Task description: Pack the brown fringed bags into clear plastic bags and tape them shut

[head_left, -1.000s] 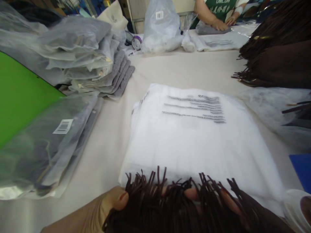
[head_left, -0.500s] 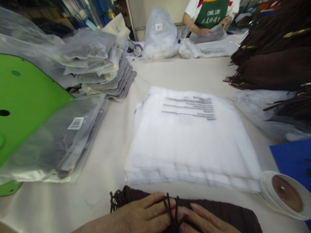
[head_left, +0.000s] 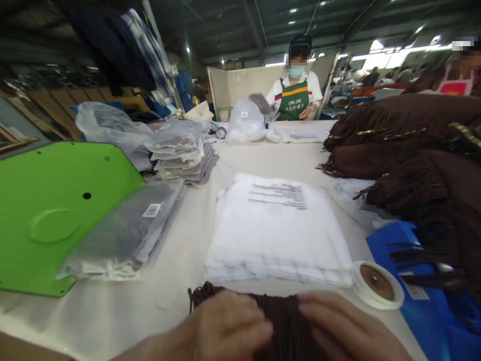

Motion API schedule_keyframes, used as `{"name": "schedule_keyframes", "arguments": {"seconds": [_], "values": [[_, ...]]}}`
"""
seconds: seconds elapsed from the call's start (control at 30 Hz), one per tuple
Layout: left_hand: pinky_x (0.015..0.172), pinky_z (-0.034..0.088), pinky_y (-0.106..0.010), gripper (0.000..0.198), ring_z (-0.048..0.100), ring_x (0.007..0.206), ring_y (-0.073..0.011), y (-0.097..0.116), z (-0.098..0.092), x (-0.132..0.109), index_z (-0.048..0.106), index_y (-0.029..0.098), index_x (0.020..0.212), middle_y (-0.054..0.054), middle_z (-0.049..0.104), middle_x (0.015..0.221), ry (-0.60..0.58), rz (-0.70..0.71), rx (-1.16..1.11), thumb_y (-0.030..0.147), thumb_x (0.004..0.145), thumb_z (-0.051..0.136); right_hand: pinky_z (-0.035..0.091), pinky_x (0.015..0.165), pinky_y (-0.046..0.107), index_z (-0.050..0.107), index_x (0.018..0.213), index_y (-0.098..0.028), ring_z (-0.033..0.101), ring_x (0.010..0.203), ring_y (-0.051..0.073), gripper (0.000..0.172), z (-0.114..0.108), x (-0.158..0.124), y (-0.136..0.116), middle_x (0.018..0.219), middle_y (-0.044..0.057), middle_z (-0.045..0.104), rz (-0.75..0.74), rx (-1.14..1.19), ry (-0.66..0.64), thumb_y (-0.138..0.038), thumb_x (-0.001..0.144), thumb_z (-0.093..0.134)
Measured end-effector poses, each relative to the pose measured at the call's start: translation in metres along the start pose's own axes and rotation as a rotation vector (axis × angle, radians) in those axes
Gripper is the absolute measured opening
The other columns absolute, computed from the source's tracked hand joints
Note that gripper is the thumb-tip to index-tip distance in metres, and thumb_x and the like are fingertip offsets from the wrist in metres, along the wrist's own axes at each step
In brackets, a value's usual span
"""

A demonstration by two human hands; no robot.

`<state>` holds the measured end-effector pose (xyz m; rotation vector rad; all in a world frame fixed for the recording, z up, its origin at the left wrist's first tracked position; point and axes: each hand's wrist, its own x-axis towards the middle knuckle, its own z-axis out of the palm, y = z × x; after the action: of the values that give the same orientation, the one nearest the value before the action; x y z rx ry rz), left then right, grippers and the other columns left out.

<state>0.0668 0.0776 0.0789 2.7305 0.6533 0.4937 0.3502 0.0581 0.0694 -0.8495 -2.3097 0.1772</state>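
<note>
- Left hand [head_left: 229,326]: laid palm-down on the brown fringed cloth [head_left: 285,318], fingers stretched out towards the right hand. It presses rather than grips. Motion blur prevents a finer reading.
- Right hand [head_left: 345,331]: likewise flat on the same cloth, fingers pointing back at the left hand, nothing closed inside them.
- Gap between the two sets of fingertips: narrow, with a band of dark cords showing through it.
- Cloth position: directly under both palms, at the near edge of the table [head_left: 263,155]. Its long axis runs left to right, from one hand to the other. A curled fringe end pokes out just past the left knuckles, so the left hand is the nearer to that end.
- Just beyond the fingertips: a stack of white printed bags [head_left: 278,230], close to the cloth; contact not confirmed.
- Beyond and right of the right fingers: a tape roll [head_left: 378,283], at the edge of a blue sheet [head_left: 424,306].
- Further right: a pile of brown fringed pieces [head_left: 413,150].
- Well left of the left fingers: a bagged grey garment [head_left: 128,235] overlapping a green board [head_left: 56,210].
- Far across the table: a co-worker [head_left: 296,95], hands occupied separately.
</note>
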Motion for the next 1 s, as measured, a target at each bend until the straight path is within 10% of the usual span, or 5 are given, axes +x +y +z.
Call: {"name": "schedule_keyframes", "arguments": {"seconds": [0.13,0.3,0.53,0.73,1.0], "values": [[0.095,0.042,-0.038,0.035,0.049,0.110,-0.0217,-0.077,-0.002,0.041,0.051,0.015,0.118,-0.013,0.055,0.116,0.078,-0.373,0.063,0.018,0.083,0.053,0.045,0.091,0.039,0.054,0.112,-0.015,0.054,0.106,0.022,0.030,0.022,0.058,0.056,0.114,0.014,0.057,0.455,-0.091,-0.185,-0.021,0.083,0.050],[0.085,0.045,-0.038,0.033,0.051,0.095,-0.0222,-0.139,0.009,0.059,0.058,0.016,0.097,-0.007,0.056,0.100,0.033,-0.491,0.050,0.026,0.069,0.073,0.046,0.077,0.033,0.060,0.087,-0.018,0.056,0.087,0.021,0.020,0.051,0.091,0.098,0.095,0.007,0.060,0.511,-0.053,-0.394,-0.019,0.068,0.065],[0.082,0.043,-0.029,0.007,0.050,0.095,-0.0171,-0.137,0.003,0.058,0.056,0.019,0.086,-0.002,0.056,0.096,-0.027,-0.500,0.073,0.021,0.080,0.060,0.041,0.071,0.027,0.061,0.070,-0.018,0.056,0.075,0.015,0.020,0.044,0.099,0.114,0.080,0.004,0.060,0.482,0.081,-0.514,-0.014,0.081,0.045],[0.077,0.044,-0.039,0.035,0.051,0.091,-0.0248,-0.123,0.005,0.072,0.054,0.015,0.092,-0.008,0.056,0.098,-0.092,-0.426,0.214,0.044,0.075,0.065,0.044,0.068,0.024,0.060,0.074,-0.018,0.057,0.073,0.013,0.018,0.042,0.106,0.123,0.078,0.002,0.061,0.581,0.182,-0.553,-0.023,0.084,0.045],[0.072,0.046,-0.036,0.017,0.057,0.084,-0.0233,-0.124,0.015,0.098,0.058,0.012,0.081,-0.010,0.061,0.083,-0.185,-0.402,0.360,0.020,0.090,0.045,0.041,0.062,0.025,0.056,0.081,-0.020,0.055,0.070,0.015,0.017,0.036,0.102,0.106,0.079,0.002,0.062,0.589,0.075,-0.513,-0.036,0.077,0.057]]}}
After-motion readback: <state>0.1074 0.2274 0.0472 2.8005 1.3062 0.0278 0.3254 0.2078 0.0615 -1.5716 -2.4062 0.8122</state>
